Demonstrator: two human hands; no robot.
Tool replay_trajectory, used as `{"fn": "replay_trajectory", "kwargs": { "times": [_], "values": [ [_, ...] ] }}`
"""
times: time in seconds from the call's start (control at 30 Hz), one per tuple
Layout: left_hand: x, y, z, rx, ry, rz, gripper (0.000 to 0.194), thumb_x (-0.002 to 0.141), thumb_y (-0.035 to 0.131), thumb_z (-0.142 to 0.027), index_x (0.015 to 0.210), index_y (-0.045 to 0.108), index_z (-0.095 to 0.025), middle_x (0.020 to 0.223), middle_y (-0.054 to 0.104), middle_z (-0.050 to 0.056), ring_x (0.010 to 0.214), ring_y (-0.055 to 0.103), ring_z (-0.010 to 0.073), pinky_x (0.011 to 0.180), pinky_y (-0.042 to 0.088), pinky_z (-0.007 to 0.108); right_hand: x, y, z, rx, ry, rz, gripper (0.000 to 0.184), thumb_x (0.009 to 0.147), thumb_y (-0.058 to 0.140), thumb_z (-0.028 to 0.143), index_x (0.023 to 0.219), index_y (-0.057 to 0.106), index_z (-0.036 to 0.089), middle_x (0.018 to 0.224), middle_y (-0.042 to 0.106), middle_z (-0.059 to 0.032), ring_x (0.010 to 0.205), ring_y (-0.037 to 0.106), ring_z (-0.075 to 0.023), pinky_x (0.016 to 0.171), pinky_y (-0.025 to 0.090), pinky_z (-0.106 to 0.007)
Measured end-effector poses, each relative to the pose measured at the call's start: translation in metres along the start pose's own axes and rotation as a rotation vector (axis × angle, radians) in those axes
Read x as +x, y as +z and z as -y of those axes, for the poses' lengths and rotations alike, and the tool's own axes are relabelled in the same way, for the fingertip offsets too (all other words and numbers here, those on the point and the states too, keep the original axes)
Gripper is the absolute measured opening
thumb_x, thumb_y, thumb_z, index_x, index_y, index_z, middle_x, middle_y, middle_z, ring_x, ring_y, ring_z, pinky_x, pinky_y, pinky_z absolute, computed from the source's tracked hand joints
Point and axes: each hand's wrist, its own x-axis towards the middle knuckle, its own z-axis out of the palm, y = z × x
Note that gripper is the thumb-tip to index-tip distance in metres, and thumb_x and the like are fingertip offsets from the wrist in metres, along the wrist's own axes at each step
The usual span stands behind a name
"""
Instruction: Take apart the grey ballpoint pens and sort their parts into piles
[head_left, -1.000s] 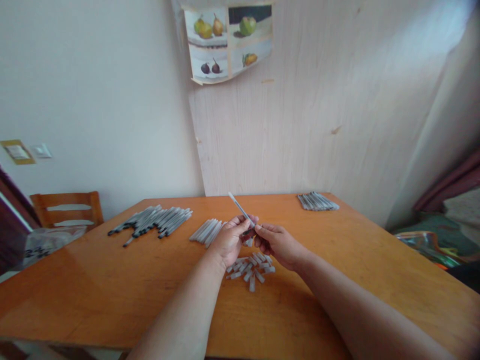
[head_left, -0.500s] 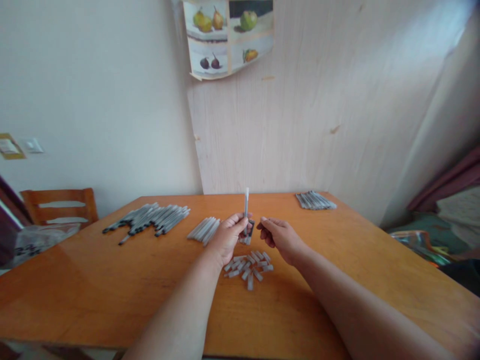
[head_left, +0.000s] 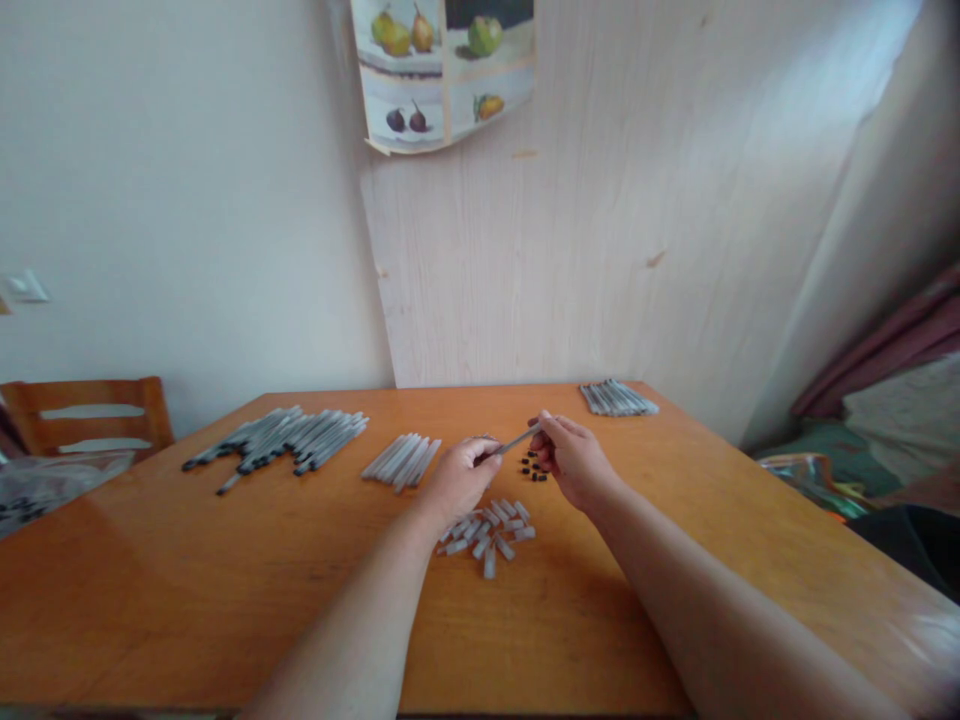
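Note:
A thin grey pen (head_left: pixel 516 440) slants up to the right between my two hands, above the middle of the table. My left hand (head_left: pixel 463 474) is closed around its lower end. The fingers of my right hand (head_left: pixel 571 458) pinch its upper end, and the tip is hidden there. Below my left hand lies a loose pile of clear pen caps (head_left: pixel 489 540). Small black plugs (head_left: pixel 532 467) are scattered just left of and behind my right fingers. To the left of my left hand is a row of whitish pen barrels (head_left: pixel 401 461).
Many pens with black ends (head_left: pixel 300 440) lie heaped on the left of the wooden table (head_left: pixel 187 600). Another bundle of pens (head_left: pixel 618 397) sits at the far right edge. A chair (head_left: pixel 90 412) and a clear plastic bag (head_left: pixel 64 485) are at the left.
The pen has gone from upright in my left hand to slanting, and my right hand has taken hold of its upper end. The view has shifted slightly right.

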Motion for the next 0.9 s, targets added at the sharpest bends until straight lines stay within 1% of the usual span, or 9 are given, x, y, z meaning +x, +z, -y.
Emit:
{"fn": "replay_trajectory", "kwargs": {
  "times": [0.17, 0.3, 0.43, 0.53, 0.77, 0.9],
  "values": [
    [0.001, 0.001, 0.002, 0.031, 0.019, 0.012, 0.016, 0.077, 0.068, -0.027, 0.091, 0.072, -0.021, 0.084, 0.069, 0.005, 0.078, 0.059, 0.0174, 0.071, 0.043, 0.025, -0.002, 0.002, 0.002, 0.003, 0.002, 0.010, 0.037, 0.075, 0.067, 0.052, 0.080, 0.060, 0.016, 0.060, 0.055, 0.0013, 0.045, 0.040, -0.0061, 0.040, 0.028, -0.019],
    [-0.002, 0.001, -0.004, 0.076, 0.055, 0.042, 0.015, 0.080, 0.065, -0.030, 0.088, 0.071, -0.021, 0.079, 0.067, 0.003, 0.075, 0.056, 0.0163, 0.069, 0.040, 0.024, 0.000, 0.001, 0.002, -0.005, -0.007, 0.007, 0.038, 0.073, 0.069, 0.052, 0.075, 0.056, 0.017, 0.056, 0.052, 0.0034, 0.042, 0.036, -0.0049, 0.038, 0.025, -0.019],
    [-0.005, 0.002, -0.010, 0.138, 0.094, 0.090, 0.017, 0.083, 0.060, -0.034, 0.087, 0.070, -0.020, 0.075, 0.064, 0.002, 0.073, 0.053, 0.0156, 0.067, 0.038, 0.023, 0.001, 0.001, 0.002, -0.013, -0.036, -0.001, 0.040, 0.073, 0.067, 0.055, 0.073, 0.054, 0.018, 0.053, 0.048, 0.0052, 0.039, 0.032, -0.0041, 0.037, 0.020, -0.019],
    [-0.006, 0.001, -0.012, 0.164, 0.114, 0.109, 0.020, 0.085, 0.058, -0.036, 0.085, 0.069, -0.020, 0.073, 0.062, 0.001, 0.072, 0.052, 0.0155, 0.066, 0.037, 0.023, 0.001, 0.001, 0.003, -0.022, -0.043, 0.002, 0.040, 0.074, 0.066, 0.055, 0.073, 0.053, 0.018, 0.051, 0.045, 0.0059, 0.038, 0.031, -0.0039, 0.037, 0.019, -0.020],
    [-0.007, 0.001, -0.020, 0.134, 0.090, 0.133, 0.022, 0.085, 0.058, -0.038, 0.081, 0.068, -0.019, 0.072, 0.060, 0.001, 0.069, 0.049, 0.0149, 0.065, 0.035, 0.024, 0.001, 0.000, 0.001, -0.019, -0.077, 0.018, 0.039, 0.076, 0.065, 0.055, 0.073, 0.055, 0.018, 0.050, 0.041, 0.0065, 0.039, 0.028, -0.0043, 0.038, 0.019, -0.020],
    [-0.007, 0.001, -0.022, 0.109, 0.075, 0.123, 0.024, 0.084, 0.059, -0.039, 0.080, 0.068, -0.018, 0.070, 0.059, 0.001, 0.068, 0.048, 0.0151, 0.064, 0.034, 0.024, 0.002, -0.001, 0.000, 0.006, -0.086, 0.033, 0.038, 0.077, 0.065, 0.054, 0.072, 0.054, 0.018, 0.050, 0.041, 0.0064, 0.039, 0.027, -0.0046, 0.038, 0.019, -0.020]
  ]
}}
